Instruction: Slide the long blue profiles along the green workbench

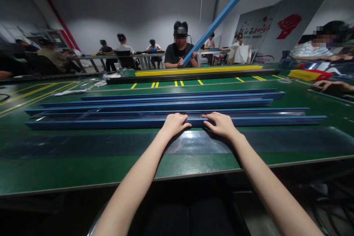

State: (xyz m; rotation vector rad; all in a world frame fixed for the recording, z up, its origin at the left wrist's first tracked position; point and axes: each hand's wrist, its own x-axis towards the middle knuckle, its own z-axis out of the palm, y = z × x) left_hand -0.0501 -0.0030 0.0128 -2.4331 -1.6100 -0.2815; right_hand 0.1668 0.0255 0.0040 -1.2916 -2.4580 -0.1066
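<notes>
My left hand (pixel 176 123) and my right hand (pixel 219 122) rest close together on the nearest long blue channel strip (pixel 262 120). Each hand bends its fingers over the strip, with the thumb on the near side, gripping it. The strip lies crosswise on the green table (pixel 182 164). Behind it, more blue strips (pixel 238 103) lie roughly parallel. Between my forearms and beyond them, a long clear plastic sheet (pixel 110 143) lies flat, nearer to me than the strips.
Across the table a person (pixel 179 49) holds a long blue bar (pixel 221 16) slanting upward. A yellow strip (pixel 199 70) and a black strip (pixel 204 76) lie before that person. At right, another person's hand (pixel 333 85) rests near a yellow and red item (pixel 309 75).
</notes>
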